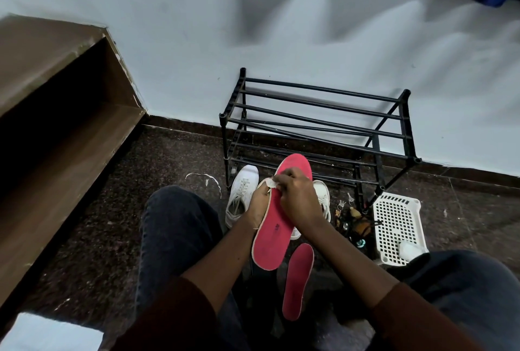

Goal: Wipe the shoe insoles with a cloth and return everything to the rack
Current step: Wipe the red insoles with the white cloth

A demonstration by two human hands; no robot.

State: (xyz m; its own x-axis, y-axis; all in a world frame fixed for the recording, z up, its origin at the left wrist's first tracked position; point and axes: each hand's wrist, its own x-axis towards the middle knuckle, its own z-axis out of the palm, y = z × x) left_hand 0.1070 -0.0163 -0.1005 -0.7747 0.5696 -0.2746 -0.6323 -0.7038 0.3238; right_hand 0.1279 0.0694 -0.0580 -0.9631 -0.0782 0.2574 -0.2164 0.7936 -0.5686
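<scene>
one insole (271, 241) in left hand (259, 205), right hand (295, 198) pinching cloth (270, 181)

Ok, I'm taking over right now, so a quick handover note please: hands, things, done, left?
Left hand grips the raised pink insole at its edge.
Right hand pinches the cloth against its far half.
Second insole lies on the floor; both white shoes sit before the rack.
Done: both insoles are out.
Left: finish wiping, refit insoles, rack everything.
</scene>
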